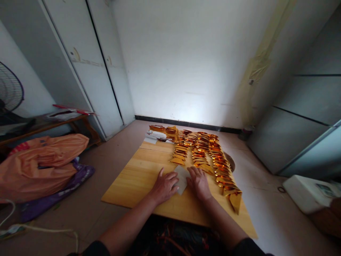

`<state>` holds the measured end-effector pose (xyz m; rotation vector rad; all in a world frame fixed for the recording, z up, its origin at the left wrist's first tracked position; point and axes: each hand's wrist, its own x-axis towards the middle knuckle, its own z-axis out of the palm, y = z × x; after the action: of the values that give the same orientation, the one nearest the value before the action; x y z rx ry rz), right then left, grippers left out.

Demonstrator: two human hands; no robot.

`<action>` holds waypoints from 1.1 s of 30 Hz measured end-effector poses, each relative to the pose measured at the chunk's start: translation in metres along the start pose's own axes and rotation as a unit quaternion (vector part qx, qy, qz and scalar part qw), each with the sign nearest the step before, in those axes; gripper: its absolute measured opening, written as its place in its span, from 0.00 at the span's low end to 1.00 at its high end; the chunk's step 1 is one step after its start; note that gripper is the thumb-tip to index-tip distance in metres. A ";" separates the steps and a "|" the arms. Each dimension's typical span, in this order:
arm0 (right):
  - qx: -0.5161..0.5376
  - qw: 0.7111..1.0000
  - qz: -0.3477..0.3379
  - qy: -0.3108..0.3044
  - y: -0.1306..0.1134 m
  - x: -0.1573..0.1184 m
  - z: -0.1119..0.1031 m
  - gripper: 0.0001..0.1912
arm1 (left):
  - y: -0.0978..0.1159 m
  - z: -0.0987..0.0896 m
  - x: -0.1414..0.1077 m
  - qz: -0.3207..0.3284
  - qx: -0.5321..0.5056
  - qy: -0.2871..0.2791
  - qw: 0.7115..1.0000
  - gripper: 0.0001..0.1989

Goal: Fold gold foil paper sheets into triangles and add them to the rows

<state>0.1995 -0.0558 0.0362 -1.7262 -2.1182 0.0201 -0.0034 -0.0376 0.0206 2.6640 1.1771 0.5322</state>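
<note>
A pale grey sheet of paper (181,180) lies flat on the wooden board (138,177), between my two hands. My left hand (165,185) rests on the sheet's left side, fingers bent over its edge and the thumb raised apart. On the opposite edge, the fingertips of my right hand (198,182) touch the paper. Whether either hand pinches the sheet is too small to tell. Beyond the hands, folded gold foil pieces (179,154) stand in overlapping rows, one row running down the board's right side. A stack of foil and white paper (157,135) sits at the far left corner.
An orange bag (45,163) and a purple bag (58,195) lie on the floor at left, near a bench (85,124) and fan (10,89). A white box (306,193) is at right. A round object (230,161) shows behind the board's right edge.
</note>
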 end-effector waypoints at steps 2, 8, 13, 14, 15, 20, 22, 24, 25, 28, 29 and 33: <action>0.006 0.998 0.064 -0.011 0.000 0.004 0.005 0.23 | 0.002 0.003 -0.002 -0.010 0.003 0.004 1.000 0.13; 0.069 0.991 0.108 -0.034 0.000 0.013 0.013 0.25 | 0.008 0.004 -0.007 -0.005 0.020 0.005 1.000 0.16; 0.111 0.989 0.097 -0.007 -0.003 0.022 0.018 0.19 | 0.008 0.002 -0.006 0.008 0.025 0.004 1.000 0.18; 0.113 0.990 0.087 -0.006 -0.004 0.023 0.019 0.18 | 0.008 0.001 -0.006 0.009 0.026 0.003 1.000 0.18; 0.114 0.991 0.076 -0.007 -0.005 0.022 0.020 0.18 | 0.008 0.001 -0.005 0.009 0.027 0.002 1.000 0.17; 0.065 0.997 -0.018 -0.022 -0.012 0.009 0.021 0.12 | 0.009 0.000 -0.005 0.014 0.028 0.004 1.000 0.18; 0.032 0.998 -0.052 -0.030 -0.013 0.004 0.019 0.12 | 0.008 0.001 -0.006 0.015 0.029 0.011 0.999 0.18; 0.008 0.997 -0.067 -0.039 -0.014 0.000 0.018 0.12 | 0.008 0.002 -0.006 0.017 0.031 0.021 0.999 0.18; 0.001 0.997 -0.072 -0.042 -0.014 -0.001 0.017 0.13 | 0.008 0.002 -0.006 0.018 0.031 0.026 0.999 0.18; -0.012 0.996 -0.083 -0.044 -0.013 -0.002 0.016 0.13 | 0.007 0.004 -0.007 0.020 0.033 0.038 0.999 0.18; -0.013 0.995 -0.084 -0.043 -0.013 -0.002 0.016 0.13 | 0.006 0.005 -0.007 0.021 0.035 0.045 0.998 0.18; -0.012 0.995 -0.089 -0.035 -0.012 -0.002 0.017 0.13 | 0.007 0.005 -0.009 0.024 0.062 0.072 0.995 0.16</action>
<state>0.1828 -0.0567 0.0234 -1.5654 -2.3251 0.0039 -0.0019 -0.0488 0.0157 2.8058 1.2227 0.6908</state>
